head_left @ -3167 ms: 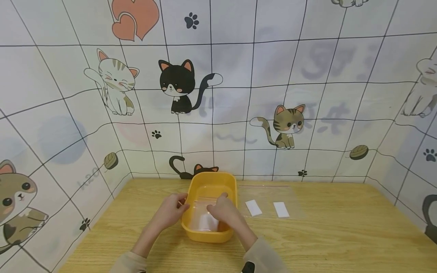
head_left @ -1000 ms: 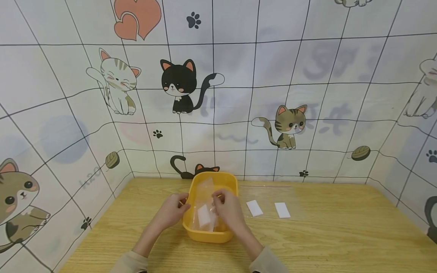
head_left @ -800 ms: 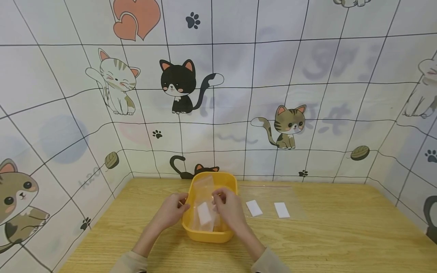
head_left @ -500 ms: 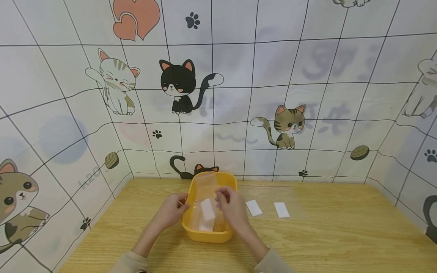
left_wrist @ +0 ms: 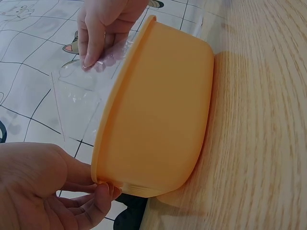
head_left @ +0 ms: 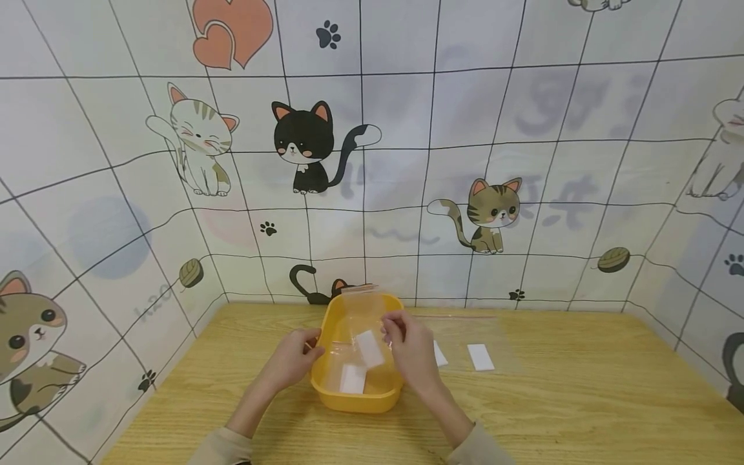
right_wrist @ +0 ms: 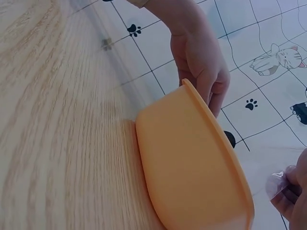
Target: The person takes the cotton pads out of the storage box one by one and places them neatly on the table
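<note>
My left hand (head_left: 293, 358) grips the left rim of a yellow plastic basin (head_left: 357, 404); the left wrist view shows its thumb and fingers pinching that rim. Above the basin, my right hand (head_left: 413, 349) pinches the side of a clear zip-lock bag (head_left: 365, 311), which hangs with its zip edge up past the far rim. Inside that bag is a flat white rectangle (head_left: 369, 349). A second clear zip-lock bag (head_left: 336, 368) lies in the basin, holding another white rectangle (head_left: 352, 379). Clear film (left_wrist: 79, 108) also shows below my right hand in the left wrist view.
Right of the basin, clear bagging (head_left: 459, 328) lies flat on the wooden table (head_left: 581, 387). It has two white rectangles, one (head_left: 480, 356) fully visible and one (head_left: 440, 353) partly behind my right hand. A cat-patterned wall covering (head_left: 395, 181) stands behind and at both sides.
My right hand has pinched one bag in the basin, then raised it and moved right, so the bag beneath is uncovered. The left hand has stayed on the rim.
</note>
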Demonstrator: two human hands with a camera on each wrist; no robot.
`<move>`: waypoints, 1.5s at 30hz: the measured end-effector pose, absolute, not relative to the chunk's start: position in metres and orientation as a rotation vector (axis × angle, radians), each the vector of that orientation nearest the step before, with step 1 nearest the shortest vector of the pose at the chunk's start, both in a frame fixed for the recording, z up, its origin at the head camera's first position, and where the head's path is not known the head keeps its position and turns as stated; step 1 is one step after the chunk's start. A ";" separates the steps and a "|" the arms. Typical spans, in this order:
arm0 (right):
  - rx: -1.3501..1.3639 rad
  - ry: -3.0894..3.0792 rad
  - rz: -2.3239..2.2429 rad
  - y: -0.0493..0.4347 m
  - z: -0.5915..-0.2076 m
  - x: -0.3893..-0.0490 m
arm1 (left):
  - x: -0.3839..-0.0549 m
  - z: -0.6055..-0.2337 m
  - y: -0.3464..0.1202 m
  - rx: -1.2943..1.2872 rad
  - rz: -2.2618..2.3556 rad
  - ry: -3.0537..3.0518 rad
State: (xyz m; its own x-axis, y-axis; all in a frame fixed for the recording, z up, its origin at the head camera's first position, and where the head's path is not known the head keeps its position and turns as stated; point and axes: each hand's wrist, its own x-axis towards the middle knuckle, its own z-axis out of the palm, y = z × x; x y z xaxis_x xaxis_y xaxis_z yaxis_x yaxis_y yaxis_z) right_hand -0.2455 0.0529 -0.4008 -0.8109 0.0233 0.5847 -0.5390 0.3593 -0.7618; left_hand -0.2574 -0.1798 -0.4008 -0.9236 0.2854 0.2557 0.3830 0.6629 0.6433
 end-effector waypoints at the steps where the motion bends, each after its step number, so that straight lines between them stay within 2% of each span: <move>1: 0.439 -2.122 1.458 0.055 -0.400 -0.245 | -0.257 -0.401 -0.180 -0.552 -1.111 -2.742; 19: 0.445 -2.100 1.302 0.075 -0.390 -0.246 | -0.260 -0.402 -0.182 -0.574 -1.139 -2.737; 27: 0.392 -2.109 1.362 0.086 -0.383 -0.246 | -0.258 -0.401 -0.181 -0.569 -1.140 -2.739; 45: 0.459 -2.016 1.438 0.119 -0.372 -0.254 | -0.259 -0.402 -0.182 -0.592 -1.128 -2.728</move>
